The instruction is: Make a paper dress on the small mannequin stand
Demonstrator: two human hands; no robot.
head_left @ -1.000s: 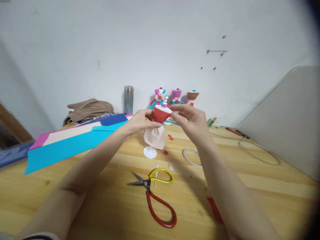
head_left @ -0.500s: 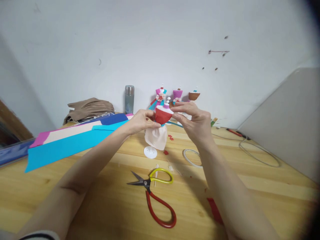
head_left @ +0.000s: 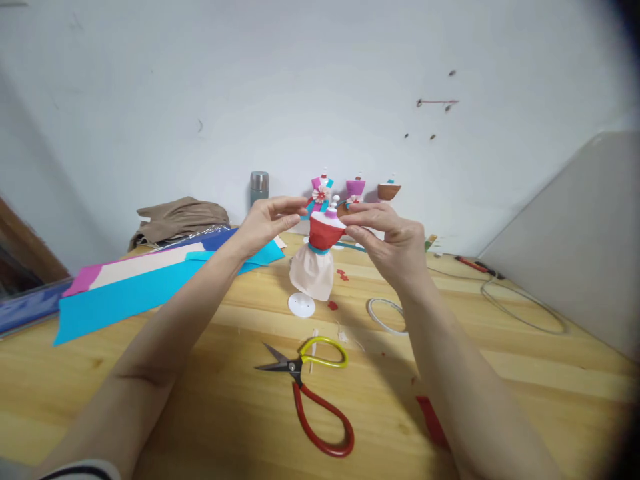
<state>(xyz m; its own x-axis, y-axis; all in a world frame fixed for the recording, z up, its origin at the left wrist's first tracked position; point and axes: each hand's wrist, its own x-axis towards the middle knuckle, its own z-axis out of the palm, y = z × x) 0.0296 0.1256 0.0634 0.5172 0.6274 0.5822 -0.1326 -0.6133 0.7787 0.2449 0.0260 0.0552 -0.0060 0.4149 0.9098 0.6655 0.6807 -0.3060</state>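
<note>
A small dress-form doll stands on the wooden table (head_left: 210, 413), with a red paper bodice (head_left: 325, 232), a blue waistband, a cream skirt (head_left: 313, 275) and a white round base (head_left: 301, 305). My right hand (head_left: 387, 240) pinches the bodice's right top edge between thumb and fingers. My left hand (head_left: 267, 223) hovers just left of the bodice, fingers curved and slightly apart, with nothing seen in them.
Red-and-yellow scissors (head_left: 313, 387) lie near the front. Blue, cream and pink paper sheets (head_left: 150, 283) are on the left, a white ring (head_left: 385, 315) and a cable (head_left: 520, 313) on the right. Three finished dolls (head_left: 355, 190), a metal flask (head_left: 259, 189) and a brown cloth (head_left: 175, 220) stand by the wall.
My left hand has let go of the red bodice and lifted up and left. The blue waistband now shows. My right hand keeps its hold.
</note>
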